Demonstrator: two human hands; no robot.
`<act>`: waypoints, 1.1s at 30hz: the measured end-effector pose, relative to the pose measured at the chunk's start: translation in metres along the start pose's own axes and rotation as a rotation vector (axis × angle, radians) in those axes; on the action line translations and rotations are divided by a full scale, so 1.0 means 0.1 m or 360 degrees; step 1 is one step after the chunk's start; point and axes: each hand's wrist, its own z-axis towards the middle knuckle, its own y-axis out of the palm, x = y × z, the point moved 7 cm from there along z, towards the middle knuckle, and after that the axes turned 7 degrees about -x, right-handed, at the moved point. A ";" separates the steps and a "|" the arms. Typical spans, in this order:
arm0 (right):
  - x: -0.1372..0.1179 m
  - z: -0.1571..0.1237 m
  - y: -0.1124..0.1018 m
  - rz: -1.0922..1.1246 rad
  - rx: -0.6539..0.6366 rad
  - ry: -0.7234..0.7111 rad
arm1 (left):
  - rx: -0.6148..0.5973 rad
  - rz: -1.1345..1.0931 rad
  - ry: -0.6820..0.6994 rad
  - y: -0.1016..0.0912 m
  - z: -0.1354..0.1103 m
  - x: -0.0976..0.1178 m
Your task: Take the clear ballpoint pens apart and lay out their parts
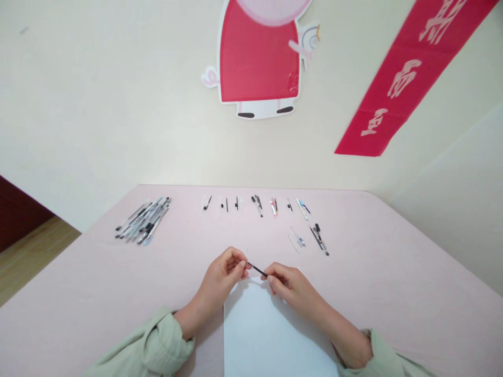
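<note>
A thin black pen refill (257, 269) is stretched between my two hands, slanting down to the right. My left hand (226, 272) pinches its upper left end between thumb and fingertips. At the lower right end, my right hand (293, 288) grips it the same way; both tips are hidden by fingers. White paper (271, 335) lies under and in front of the hands. Beyond them are black pen parts (320, 240) and clear pen parts (297, 239), lying apart on the pink tabletop.
A pile of pens (145, 221) lies at the left of the pink table (188, 262). Along the back sit several small groups of pen parts, among them a red-and-white pen (273, 208) and a blue-and-white one (302, 209). The wall (157, 131) rises behind.
</note>
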 end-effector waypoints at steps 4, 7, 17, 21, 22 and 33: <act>0.01 0.00 -0.05 -0.0043 0.0046 0.0012 | -0.0029 0.0318 0.0080 -0.03 0.00 0.00; 0.02 0.01 -0.08 -0.0058 0.0066 0.0020 | -0.0046 0.0445 0.0112 -0.05 0.00 0.00; 0.08 0.01 -0.08 -0.0040 0.0056 0.0052 | -0.0037 0.0167 -0.0018 -0.01 0.02 -0.11; 0.08 0.01 -0.09 -0.0030 0.0049 0.0070 | -0.0017 0.0117 -0.0071 -0.01 0.02 -0.17; 0.08 0.01 -0.08 -0.0035 0.0047 0.0075 | -0.0014 0.0112 -0.0073 -0.01 0.02 -0.18; 0.10 0.03 -0.09 -0.0040 0.0035 0.0101 | -0.0012 0.0084 -0.0098 0.00 0.02 -0.23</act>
